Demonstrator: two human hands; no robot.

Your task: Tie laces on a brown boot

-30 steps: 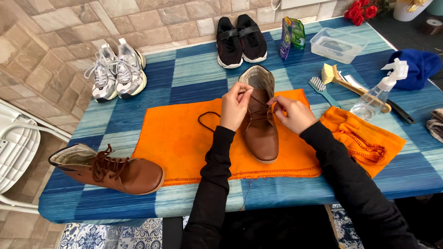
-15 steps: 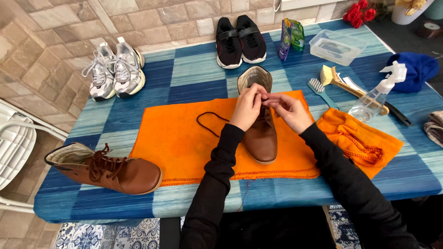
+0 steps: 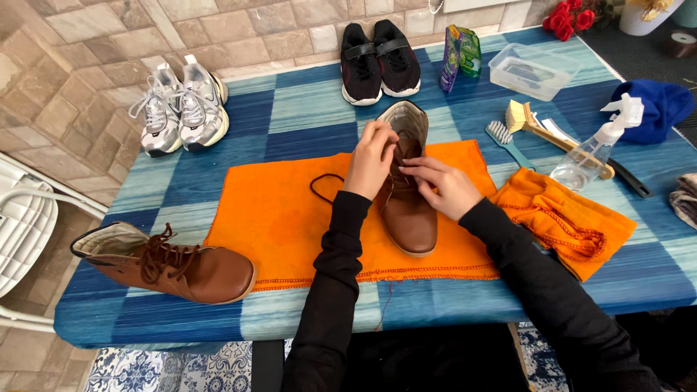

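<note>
A brown leather boot [image 3: 411,218] stands upright on an orange cloth [image 3: 283,218], toe toward me. My left hand [image 3: 372,160] pinches the dark lace near the boot's top eyelets. My right hand [image 3: 441,185] rests on the boot's tongue area with its fingers on the lace too. A loop of the dark lace [image 3: 324,187] trails onto the cloth left of the boot. The second brown boot [image 3: 170,265], laced, lies on its side near the table's front left edge.
On the blue checked table [image 3: 290,109] stand grey-white sneakers [image 3: 180,107], black sneakers [image 3: 379,62], a clear plastic tub [image 3: 532,70], a spray bottle [image 3: 592,149], brushes [image 3: 534,127], a crumpled orange cloth [image 3: 563,218] and a blue cloth [image 3: 657,109]. A white chair [image 3: 22,232] is at left.
Both hands have come together over the boot's upper eyelets. The lace loop on the cloth has been drawn shorter toward the boot.
</note>
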